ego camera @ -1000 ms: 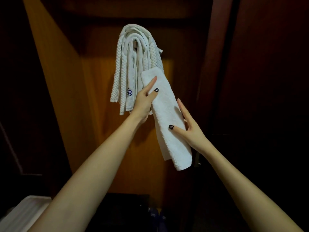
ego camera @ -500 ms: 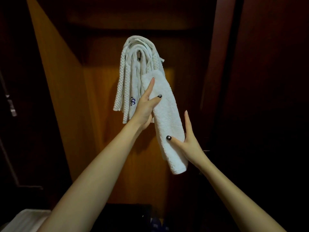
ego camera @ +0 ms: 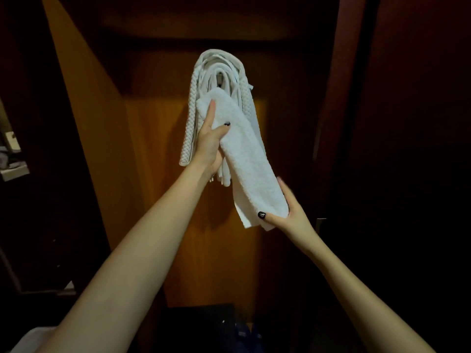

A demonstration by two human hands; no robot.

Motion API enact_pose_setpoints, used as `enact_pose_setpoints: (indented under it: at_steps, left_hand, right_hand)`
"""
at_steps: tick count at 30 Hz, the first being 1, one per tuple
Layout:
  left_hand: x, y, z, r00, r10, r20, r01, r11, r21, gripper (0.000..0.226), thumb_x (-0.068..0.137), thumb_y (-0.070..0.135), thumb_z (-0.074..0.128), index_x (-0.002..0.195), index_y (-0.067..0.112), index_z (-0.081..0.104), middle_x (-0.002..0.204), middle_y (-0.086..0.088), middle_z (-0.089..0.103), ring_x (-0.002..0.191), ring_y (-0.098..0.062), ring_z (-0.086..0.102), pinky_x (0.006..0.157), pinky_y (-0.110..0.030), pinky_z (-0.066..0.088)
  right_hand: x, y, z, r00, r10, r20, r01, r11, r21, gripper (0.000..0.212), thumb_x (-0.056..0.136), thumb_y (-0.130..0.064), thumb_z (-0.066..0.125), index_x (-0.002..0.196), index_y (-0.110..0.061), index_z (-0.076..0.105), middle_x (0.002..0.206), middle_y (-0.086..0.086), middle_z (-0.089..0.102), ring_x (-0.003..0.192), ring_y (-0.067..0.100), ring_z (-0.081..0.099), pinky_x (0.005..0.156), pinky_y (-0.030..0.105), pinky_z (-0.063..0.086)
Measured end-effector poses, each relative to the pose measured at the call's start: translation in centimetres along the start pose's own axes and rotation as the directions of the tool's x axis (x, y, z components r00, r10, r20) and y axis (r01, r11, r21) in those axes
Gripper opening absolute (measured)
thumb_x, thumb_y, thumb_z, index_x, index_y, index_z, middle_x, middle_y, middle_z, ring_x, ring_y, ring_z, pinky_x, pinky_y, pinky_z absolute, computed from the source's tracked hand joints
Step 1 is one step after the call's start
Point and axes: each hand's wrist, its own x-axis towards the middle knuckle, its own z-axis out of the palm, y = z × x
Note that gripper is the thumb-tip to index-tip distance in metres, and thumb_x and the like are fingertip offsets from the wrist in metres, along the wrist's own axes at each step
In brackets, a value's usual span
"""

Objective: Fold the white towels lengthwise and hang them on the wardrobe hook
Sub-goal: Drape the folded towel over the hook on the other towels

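Note:
A folded white towel (ego camera: 247,159) slants from upper left to lower right in front of the wardrobe's back panel. My left hand (ego camera: 210,143) holds its upper part, thumb across the front and index finger straight up along its edge. My right hand (ego camera: 285,212) pinches its lower end between thumb and fingers. Behind it, several white towels (ego camera: 201,80) hang draped over the wardrobe hook (ego camera: 219,78), which barely shows inside their loop.
The orange-brown wardrobe back panel (ego camera: 158,149) sits behind the towels, with a dark door (ego camera: 407,149) to the right. A pale surface (ego camera: 33,337) shows at the bottom left, and a dark box (ego camera: 204,324) lies on the wardrobe floor.
My right hand has slid down to the towel's lower end and now pinches it. My left hand has moved the towel's top higher, closer to the hook.

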Motion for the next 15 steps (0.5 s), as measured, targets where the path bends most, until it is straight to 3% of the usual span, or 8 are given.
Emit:
enact_pose_setpoints:
  at_steps: [2, 5, 7, 9, 10, 12, 13, 15]
  left_hand:
    - [-0.2, -0.1, -0.4, 1.0, -0.024, -0.001, 0.024, 0.999, -0.037, 0.071, 0.091, -0.006, 0.049, 0.148, 0.032, 0.029, 0.144, -0.01, 0.037, 0.124, -0.025, 0.049, 0.095, -0.037, 0.051]
    - [-0.5, 0.3, -1.1, 0.997, -0.056, -0.049, 0.05, 0.992, -0.112, 0.072, 0.092, -0.005, 0.049, 0.148, 0.035, 0.026, 0.124, -0.004, 0.044, 0.116, -0.024, 0.054, 0.091, -0.038, 0.053]
    - [-0.8, 0.4, -1.5, 0.993, -0.085, -0.086, 0.073, 0.987, -0.143, 0.072, 0.093, -0.003, 0.049, 0.147, 0.037, 0.027, 0.131, -0.01, 0.043, 0.118, -0.028, 0.053, 0.096, -0.044, 0.05]
    - [-1.1, 0.6, -1.8, 0.991, -0.105, -0.086, 0.092, 0.985, -0.146, 0.07, 0.093, -0.002, 0.048, 0.146, 0.039, 0.028, 0.145, -0.015, 0.034, 0.124, -0.031, 0.049, 0.102, -0.049, 0.045]
    - [-1.2, 0.7, -1.9, 0.991, -0.107, -0.079, 0.095, 0.986, -0.138, 0.069, 0.094, -0.002, 0.048, 0.146, 0.039, 0.028, 0.149, -0.016, 0.03, 0.126, -0.031, 0.047, 0.103, -0.05, 0.043]
    - [-1.4, 0.9, -2.3, 0.99, -0.112, -0.081, 0.102, 0.988, -0.115, 0.069, 0.095, 0.001, 0.048, 0.146, 0.041, 0.028, 0.152, -0.016, 0.027, 0.129, -0.032, 0.044, 0.104, -0.051, 0.042]
    - [-1.6, 0.9, -2.6, 0.988, -0.124, -0.088, 0.114, 0.988, -0.104, 0.068, 0.095, 0.002, 0.049, 0.146, 0.043, 0.027, 0.152, -0.015, 0.026, 0.13, -0.032, 0.043, 0.104, -0.053, 0.041]
    - [-1.9, 0.8, -3.3, 0.985, -0.149, -0.092, 0.141, 0.986, -0.09, 0.067, 0.096, 0.005, 0.048, 0.145, 0.045, 0.026, 0.154, -0.014, 0.025, 0.131, -0.032, 0.041, 0.104, -0.054, 0.04]
  right_hand:
    - [-0.5, -0.2, 0.4, 0.999, 0.027, 0.034, -0.028, 0.999, 0.025, 0.101, 0.067, -0.035, 0.083, 0.15, -0.037, 0.023, 0.136, -0.035, 0.04, 0.127, -0.005, 0.044, 0.088, 0.014, 0.05]
    - [-1.9, -0.7, 1.0, 0.998, 0.016, 0.058, -0.016, 1.0, 0.005, 0.116, 0.062, -0.039, 0.086, 0.147, -0.054, 0.008, 0.132, -0.054, 0.027, 0.129, -0.017, 0.033, 0.091, 0.008, 0.045]
    - [-2.8, -1.2, 1.5, 0.998, -0.04, 0.041, 0.042, 0.998, -0.04, 0.115, 0.067, -0.035, 0.086, 0.143, -0.062, 0.005, 0.135, -0.055, 0.021, 0.13, -0.021, 0.027, 0.091, 0.003, 0.039]
    - [-3.4, -1.7, 1.7, 0.994, -0.107, 0.004, 0.107, 0.991, -0.078, 0.109, 0.074, -0.025, 0.081, 0.144, -0.061, 0.007, 0.137, -0.052, 0.024, 0.134, -0.017, 0.026, 0.102, 0.015, 0.038]
    - [-3.7, -2.0, 1.6, 0.992, -0.129, -0.011, 0.127, 0.987, -0.097, 0.107, 0.076, -0.02, 0.08, 0.144, -0.061, 0.008, 0.137, -0.05, 0.026, 0.134, -0.015, 0.029, 0.105, 0.019, 0.037]
    - [-4.2, -2.6, 1.3, 0.986, -0.163, -0.031, 0.157, 0.977, -0.145, 0.105, 0.08, -0.012, 0.078, 0.144, -0.061, 0.01, 0.132, -0.047, 0.037, 0.129, -0.012, 0.04, 0.098, 0.012, 0.041]
    - [-4.5, -3.0, 1.0, 0.982, -0.182, -0.045, 0.171, 0.97, -0.175, 0.102, 0.082, -0.01, 0.076, 0.143, -0.061, 0.012, 0.126, -0.04, 0.047, 0.121, -0.007, 0.049, 0.095, 0.01, 0.043]
    - [-5.1, -4.0, 0.5, 0.969, -0.234, -0.084, 0.21, 0.952, -0.223, 0.088, 0.086, -0.006, 0.07, 0.143, -0.057, 0.025, 0.11, -0.021, 0.061, 0.101, 0.008, 0.062, 0.092, 0.02, 0.049]
